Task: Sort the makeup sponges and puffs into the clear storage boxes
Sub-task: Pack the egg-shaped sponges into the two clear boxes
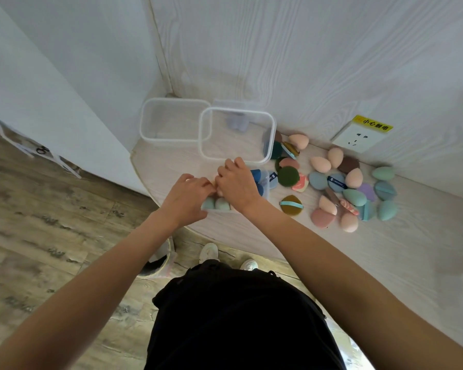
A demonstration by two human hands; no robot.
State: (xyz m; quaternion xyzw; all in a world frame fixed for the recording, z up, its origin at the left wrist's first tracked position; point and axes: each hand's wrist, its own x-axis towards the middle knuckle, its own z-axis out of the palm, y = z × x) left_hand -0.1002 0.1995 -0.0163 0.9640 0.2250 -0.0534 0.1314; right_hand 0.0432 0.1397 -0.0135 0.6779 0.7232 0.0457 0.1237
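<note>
Sponges (216,203) in near box (263,182) judged light, squashy, best pinched mid-body; left hand (187,194) and right hand (235,184) curled inside, grip cannot be told.

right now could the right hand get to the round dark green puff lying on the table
Probably yes. The round dark green puff lies flat and uncovered on the table, just right of the right hand, with nothing between them. That hand is busy at the near clear box beside the left hand.
</note>
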